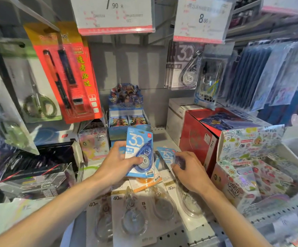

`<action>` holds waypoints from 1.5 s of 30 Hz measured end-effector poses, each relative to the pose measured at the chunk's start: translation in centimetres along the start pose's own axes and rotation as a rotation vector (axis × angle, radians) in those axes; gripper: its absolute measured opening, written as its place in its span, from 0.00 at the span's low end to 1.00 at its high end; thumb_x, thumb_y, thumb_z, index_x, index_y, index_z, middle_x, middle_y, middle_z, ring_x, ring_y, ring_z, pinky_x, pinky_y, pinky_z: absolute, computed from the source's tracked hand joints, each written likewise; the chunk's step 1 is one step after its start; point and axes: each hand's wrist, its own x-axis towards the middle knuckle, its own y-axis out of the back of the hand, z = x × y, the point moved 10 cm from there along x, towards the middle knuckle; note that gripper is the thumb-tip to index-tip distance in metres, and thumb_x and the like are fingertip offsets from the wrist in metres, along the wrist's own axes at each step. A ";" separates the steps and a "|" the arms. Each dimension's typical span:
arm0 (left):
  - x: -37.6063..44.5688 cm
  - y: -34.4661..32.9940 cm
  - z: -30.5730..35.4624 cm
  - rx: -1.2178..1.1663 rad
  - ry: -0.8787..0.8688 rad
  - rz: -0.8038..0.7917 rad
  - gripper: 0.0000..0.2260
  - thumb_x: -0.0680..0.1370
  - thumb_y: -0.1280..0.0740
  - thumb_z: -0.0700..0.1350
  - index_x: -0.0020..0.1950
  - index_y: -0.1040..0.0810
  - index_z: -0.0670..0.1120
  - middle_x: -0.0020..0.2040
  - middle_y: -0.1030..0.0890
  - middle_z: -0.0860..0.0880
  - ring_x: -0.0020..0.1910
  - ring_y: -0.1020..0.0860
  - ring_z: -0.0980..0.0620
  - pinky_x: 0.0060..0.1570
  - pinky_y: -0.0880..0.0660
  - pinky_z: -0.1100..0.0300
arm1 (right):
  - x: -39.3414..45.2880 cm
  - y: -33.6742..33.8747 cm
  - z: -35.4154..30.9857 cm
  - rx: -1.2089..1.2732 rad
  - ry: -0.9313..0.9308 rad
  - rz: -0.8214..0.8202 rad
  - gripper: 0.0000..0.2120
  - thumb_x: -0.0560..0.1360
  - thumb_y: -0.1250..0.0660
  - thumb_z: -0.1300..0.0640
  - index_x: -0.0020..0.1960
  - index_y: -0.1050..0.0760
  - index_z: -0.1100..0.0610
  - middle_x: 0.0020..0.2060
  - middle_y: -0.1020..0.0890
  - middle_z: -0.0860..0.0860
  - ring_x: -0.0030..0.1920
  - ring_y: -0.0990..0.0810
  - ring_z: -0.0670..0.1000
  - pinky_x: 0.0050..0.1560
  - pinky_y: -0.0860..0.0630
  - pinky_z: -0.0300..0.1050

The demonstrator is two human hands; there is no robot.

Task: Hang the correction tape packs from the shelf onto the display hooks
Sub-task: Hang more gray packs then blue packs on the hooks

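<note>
Blue pack (pixel 139 152) in left hand (pixel 117 165)

Packs (pixel 135 207) lie on the shelf (pixel 176 236), boxes (pixel 126 120) behind.

Bright overhead store light, glare on the price tags (pixel 115 14), wide-angle bending and blur at the edges.

At twelve o'clock hang white price cards edged in pink (pixel 115 15). At ten, a red-and-orange card of black pens with yellow lettering (pixel 68 73). Centre, a light-blue cardboard pack with a deep-blue tape dispenser and white "30" (pixel 139 154). At three, a glossy red carton (pixel 197 138) beside a white box crowded with multicoloured doodles (pixel 247 141).
</note>
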 end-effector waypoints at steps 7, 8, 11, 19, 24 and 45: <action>0.2 0.6 -0.4 -0.058 0.008 0.039 0.23 0.74 0.24 0.37 0.60 0.31 0.52 0.45 0.10 0.52 0.45 0.11 0.52 0.49 0.19 0.52 | -0.8 3.2 -1.8 0.274 0.103 0.209 0.20 0.78 0.28 0.55 0.69 0.24 0.54 0.66 0.22 0.49 0.65 0.22 0.47 0.69 0.28 0.44; 0.2 0.6 -0.3 -0.072 0.006 0.045 0.22 0.75 0.24 0.37 0.60 0.31 0.51 0.45 0.10 0.51 0.45 0.12 0.52 0.51 0.19 0.52 | -1.0 3.4 -2.4 0.313 0.130 0.210 0.20 0.78 0.27 0.55 0.69 0.24 0.52 0.66 0.22 0.47 0.65 0.22 0.45 0.69 0.27 0.43; 0.1 0.4 0.0 -0.114 0.002 0.045 0.21 0.75 0.24 0.36 0.61 0.29 0.51 0.46 0.10 0.50 0.46 0.12 0.52 0.49 0.19 0.55 | -1.2 3.0 -4.1 0.353 0.186 0.159 0.23 0.77 0.26 0.51 0.71 0.27 0.46 0.67 0.23 0.40 0.62 0.25 0.29 0.59 0.32 0.22; -1.0 0.5 1.4 -0.248 -0.052 0.034 0.17 0.76 0.25 0.37 0.63 0.24 0.47 0.51 0.11 0.47 0.50 0.12 0.48 0.45 0.17 0.58 | -1.4 1.0 -7.2 0.386 0.285 0.055 0.31 0.74 0.22 0.53 0.75 0.28 0.51 0.62 0.25 0.30 0.58 0.30 0.19 0.55 0.36 0.15; -1.8 1.7 1.7 -0.231 -0.084 0.073 0.17 0.77 0.26 0.34 0.64 0.23 0.44 0.53 0.11 0.46 0.52 0.12 0.46 0.48 0.15 0.55 | -2.1 0.6 -9.3 0.339 0.370 0.010 0.33 0.73 0.22 0.48 0.75 0.29 0.46 0.68 0.26 0.36 0.65 0.29 0.27 0.63 0.33 0.22; -7.8 6.0 7.7 -0.052 -0.387 0.152 0.17 0.74 0.23 0.41 0.60 0.22 0.49 0.52 0.11 0.55 0.49 0.12 0.54 0.45 0.16 0.60 | -4.1 5.4 -11.8 0.916 0.263 -0.201 0.29 0.66 0.22 0.56 0.64 0.27 0.56 0.52 0.11 0.56 0.52 0.11 0.56 0.50 0.15 0.48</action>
